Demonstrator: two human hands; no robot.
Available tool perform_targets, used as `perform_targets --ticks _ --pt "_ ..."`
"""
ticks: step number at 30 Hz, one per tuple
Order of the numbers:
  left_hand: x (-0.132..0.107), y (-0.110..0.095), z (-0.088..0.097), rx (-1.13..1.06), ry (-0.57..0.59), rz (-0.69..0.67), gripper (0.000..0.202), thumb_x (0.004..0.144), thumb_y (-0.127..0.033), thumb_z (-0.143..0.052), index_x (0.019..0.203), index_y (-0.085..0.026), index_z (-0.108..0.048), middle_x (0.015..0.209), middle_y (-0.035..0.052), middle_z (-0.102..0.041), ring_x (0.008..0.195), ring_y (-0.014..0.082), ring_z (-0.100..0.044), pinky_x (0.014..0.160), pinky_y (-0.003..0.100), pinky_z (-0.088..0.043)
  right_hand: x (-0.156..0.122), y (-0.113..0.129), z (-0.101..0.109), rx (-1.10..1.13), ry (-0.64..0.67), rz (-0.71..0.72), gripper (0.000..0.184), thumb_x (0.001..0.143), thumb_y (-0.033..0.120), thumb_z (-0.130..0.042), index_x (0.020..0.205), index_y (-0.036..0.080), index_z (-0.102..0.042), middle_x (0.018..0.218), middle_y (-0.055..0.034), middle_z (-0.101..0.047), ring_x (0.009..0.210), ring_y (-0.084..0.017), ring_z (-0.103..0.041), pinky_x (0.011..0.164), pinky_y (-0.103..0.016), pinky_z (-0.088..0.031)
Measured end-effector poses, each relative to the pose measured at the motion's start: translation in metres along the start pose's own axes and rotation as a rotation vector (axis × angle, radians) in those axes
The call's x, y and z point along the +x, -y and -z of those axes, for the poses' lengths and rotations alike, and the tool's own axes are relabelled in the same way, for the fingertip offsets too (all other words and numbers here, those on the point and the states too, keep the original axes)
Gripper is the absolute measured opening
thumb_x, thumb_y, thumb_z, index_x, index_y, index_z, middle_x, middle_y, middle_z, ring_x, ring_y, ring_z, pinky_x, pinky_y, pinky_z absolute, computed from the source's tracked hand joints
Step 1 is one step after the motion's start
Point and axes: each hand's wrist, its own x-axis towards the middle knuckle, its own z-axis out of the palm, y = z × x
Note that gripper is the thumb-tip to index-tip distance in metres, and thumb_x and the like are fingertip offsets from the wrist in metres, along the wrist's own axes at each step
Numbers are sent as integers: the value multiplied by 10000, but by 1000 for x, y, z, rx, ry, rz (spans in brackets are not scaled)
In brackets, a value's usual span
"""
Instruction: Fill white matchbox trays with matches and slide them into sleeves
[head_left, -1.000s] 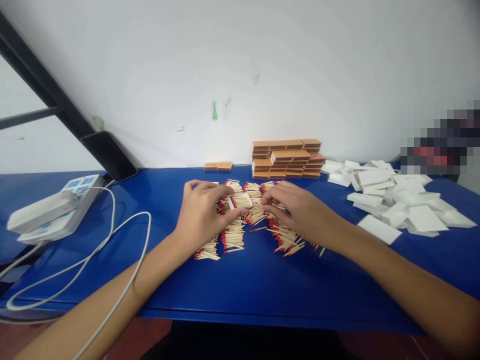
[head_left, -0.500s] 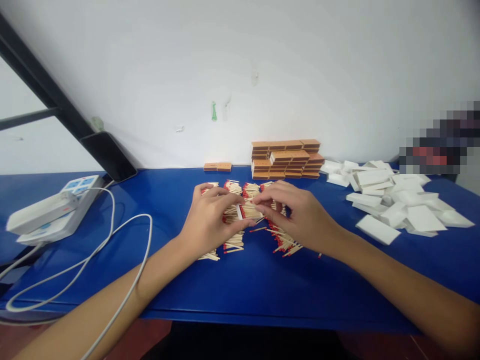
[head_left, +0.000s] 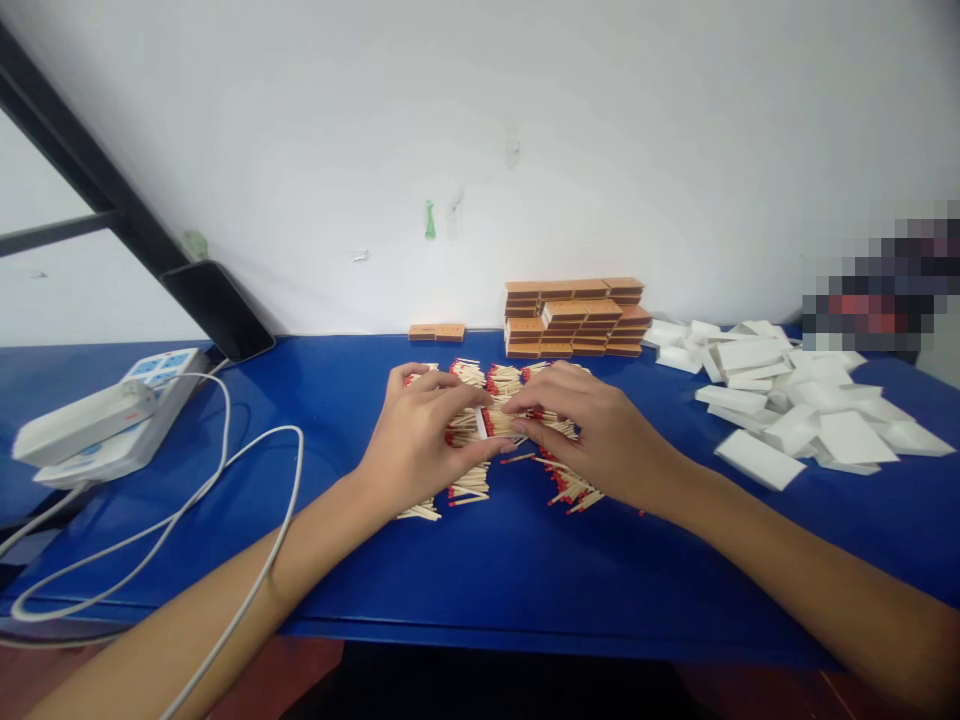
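My left hand (head_left: 420, 430) grips a small white matchbox tray (head_left: 481, 423) between thumb and fingers. Red-headed matches (head_left: 498, 421) lie side by side inside it, heads toward the left. At the tray's right end, the thumb and index finger of my right hand (head_left: 585, 420) close in on it and cover part of the matches. Whether a loose match is between those fingers cannot be made out. Beneath and around both hands, loose matches (head_left: 470, 485) lie in several rough rows on the blue table (head_left: 480, 580).
Brown matchboxes (head_left: 574, 320) are stacked against the wall, with a short row of boxes (head_left: 436, 332) left of them. White empty trays (head_left: 795, 400) are heaped at right. A power strip (head_left: 120, 420), a white cable (head_left: 300, 470) and a black phone-like slab (head_left: 217, 310) are at left.
My right thumb and index finger have shifted slightly over the tray's right end and spread a little along it. The left hand keeps its hold on the tray.
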Motion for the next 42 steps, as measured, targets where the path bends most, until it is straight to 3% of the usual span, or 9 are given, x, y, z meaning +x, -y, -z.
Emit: perform_targets --ticks 15,19,21,23,27,34,42 --pt "0 -1 -1 -14 -22 -38 405 802 -523 -867 1054 -241 -724 1034 14 -792 1030 235 -719 1086 457 -359 -1 4 2 -89 -18 -40 82 1004 232 -638 926 225 -664 928 -55 -660 938 -239 -603 836 -403 -500" --pt "2 3 0 43 -64 50 383 822 -548 -841 1022 -242 -726 1009 15 -798 982 241 -719 1004 449 -389 -1 3 4 -90 -41 -73 94 1009 239 -620 927 221 -662 893 -51 -648 893 -229 -609 805 -394 -501" --pt "4 6 1 67 -89 115 384 818 -566 -838 990 -241 -728 1001 15 -802 962 246 -722 963 446 -393 -1 1 6 -91 29 -91 114 1002 236 -627 897 216 -665 859 -46 -644 863 -224 -606 783 -387 -495" --pt "4 8 2 75 -104 155 380 816 -569 -838 973 -240 -731 996 9 -803 952 244 -726 947 441 -392 -3 -3 6 -92 179 -107 100 981 232 -658 887 211 -685 863 -49 -649 874 -230 -611 789 -389 -497" --pt "5 8 3 78 -111 151 376 807 -554 -853 969 -238 -732 986 -2 -803 946 238 -727 942 432 -391 -6 -8 4 -98 380 -167 26 938 213 -717 958 201 -728 930 -69 -642 938 -249 -617 800 -392 -509" --pt "5 7 2 76 -109 125 371 808 -541 -857 964 -230 -729 1001 3 -806 956 241 -726 960 427 -391 -6 -9 -1 -43 435 -208 74 965 159 -652 927 183 -710 976 -77 -644 948 -235 -616 820 -383 -510" --pt "5 8 0 85 -102 108 385 809 -555 -850 975 -233 -721 1004 8 -806 952 244 -726 966 432 -388 -7 -5 -5 5 403 -131 132 970 117 -628 966 190 -738 986 -83 -642 988 -247 -614 840 -386 -506"
